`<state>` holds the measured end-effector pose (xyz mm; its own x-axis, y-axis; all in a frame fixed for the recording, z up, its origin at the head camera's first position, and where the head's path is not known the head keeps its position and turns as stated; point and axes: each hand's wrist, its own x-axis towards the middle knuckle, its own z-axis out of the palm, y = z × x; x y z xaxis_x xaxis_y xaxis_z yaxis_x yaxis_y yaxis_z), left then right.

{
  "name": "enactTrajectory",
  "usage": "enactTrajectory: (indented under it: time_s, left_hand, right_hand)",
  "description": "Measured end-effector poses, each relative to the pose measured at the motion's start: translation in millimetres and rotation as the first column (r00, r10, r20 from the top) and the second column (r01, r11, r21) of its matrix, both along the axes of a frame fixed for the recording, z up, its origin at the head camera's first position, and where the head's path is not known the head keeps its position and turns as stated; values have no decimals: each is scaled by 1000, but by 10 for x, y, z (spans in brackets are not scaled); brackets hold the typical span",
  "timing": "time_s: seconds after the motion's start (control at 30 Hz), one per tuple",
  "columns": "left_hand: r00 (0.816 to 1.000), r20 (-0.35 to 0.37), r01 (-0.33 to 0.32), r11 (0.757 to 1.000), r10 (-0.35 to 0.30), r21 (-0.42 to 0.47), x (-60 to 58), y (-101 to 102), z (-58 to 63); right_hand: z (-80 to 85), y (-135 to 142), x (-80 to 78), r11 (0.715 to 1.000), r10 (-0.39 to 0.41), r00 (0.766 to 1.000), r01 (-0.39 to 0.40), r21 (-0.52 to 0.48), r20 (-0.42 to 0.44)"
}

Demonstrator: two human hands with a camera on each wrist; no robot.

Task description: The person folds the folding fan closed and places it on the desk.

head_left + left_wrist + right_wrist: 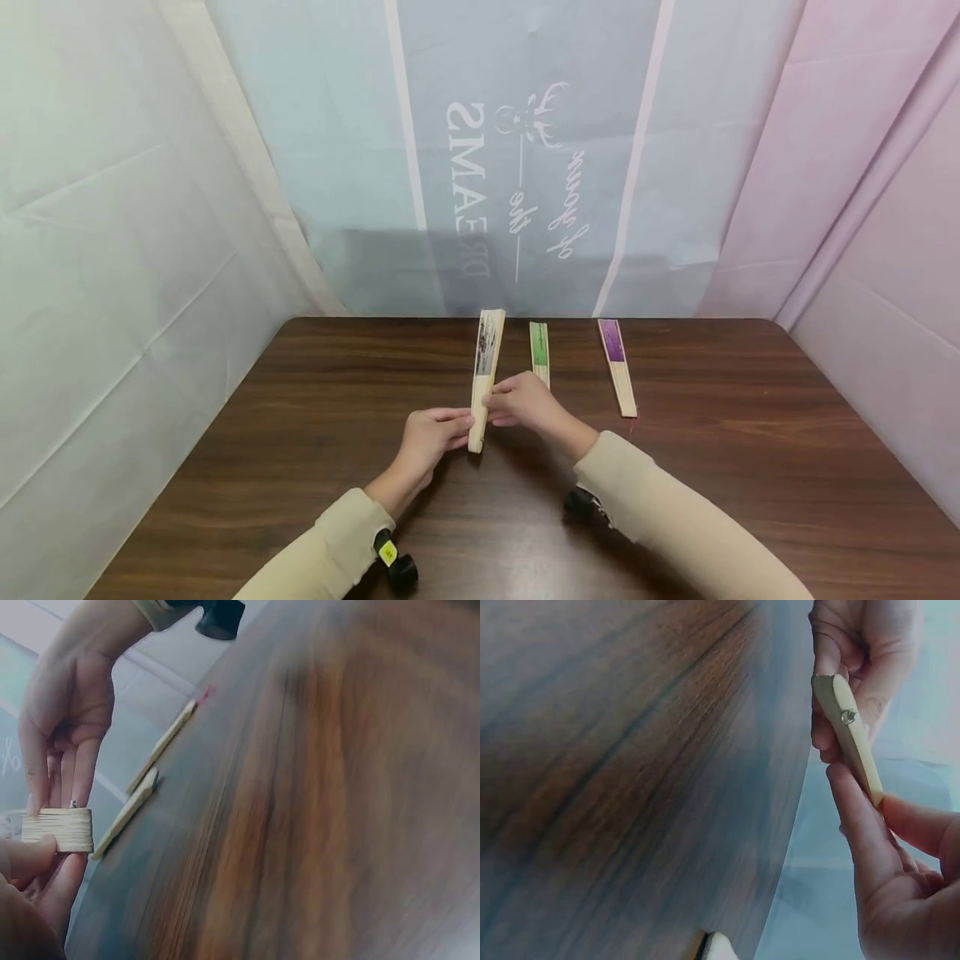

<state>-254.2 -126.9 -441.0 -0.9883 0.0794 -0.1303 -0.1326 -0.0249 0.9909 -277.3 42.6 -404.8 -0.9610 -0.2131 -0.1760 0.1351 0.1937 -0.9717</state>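
A folded hand fan (486, 367) with pale wooden ribs and a black-and-white patterned leaf is held up off the table between both hands. My left hand (432, 437) pinches its lower end from the left side. From the right, my right hand (528, 404) grips the ribs slightly higher, thumb on the near face. The right wrist view shows the fan's metal rivet (848, 716) close to the left fingers. Behind the right hand lies a folded green fan (539, 343), its lower part hidden. A folded purple fan (618, 367) rests farther right.
The dark wood table (337, 367) has its far edge just beyond the fans. A printed grey cloth backdrop (465, 50) hangs behind it. A red tassel (632, 423) trails from the purple fan's near end.
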Motion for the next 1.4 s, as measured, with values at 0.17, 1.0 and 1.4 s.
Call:
enactTrajectory:
  time_s: [0.17,1.0,1.4]
  left_hand:
    - [998,-24,-60,998,60,-18,-114,-53,8]
    - [996,-20,-87,951,85,-297,-455,-122,-47]
    - [994,-93,-92,873,54,-479,-472,-89,0]
  right_hand:
    - [-1,-117,-39,993,28,999,-23,112,-45]
    - [-204,-400,-332,976,-119,989,99,194,91]
    - [-203,-443,-411,952,-164,982,131,277,98]
